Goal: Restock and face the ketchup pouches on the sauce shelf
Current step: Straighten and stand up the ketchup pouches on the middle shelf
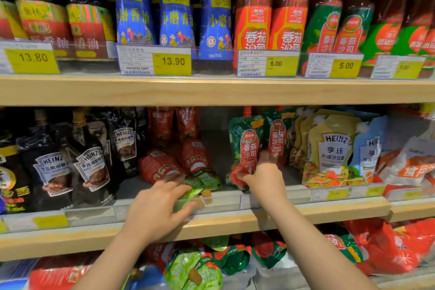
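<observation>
I see a glossy green stand-up ketchup pouch with a red spout cap (244, 148) upright at the front of the middle sauce shelf with a pale wooden edge (235, 221), its red label panel facing out. Just behind and to its right, touching it, stands a second green pouch of the same kind (279, 135), also upright. To the left, a flat-lying green pouch (200, 186) rests on its side near the shelf's front lip, its spout end blurred. Behind that, several soft red foil ketchup pouches (174, 162) lie toppled and leaning, and two more stand further back.
</observation>
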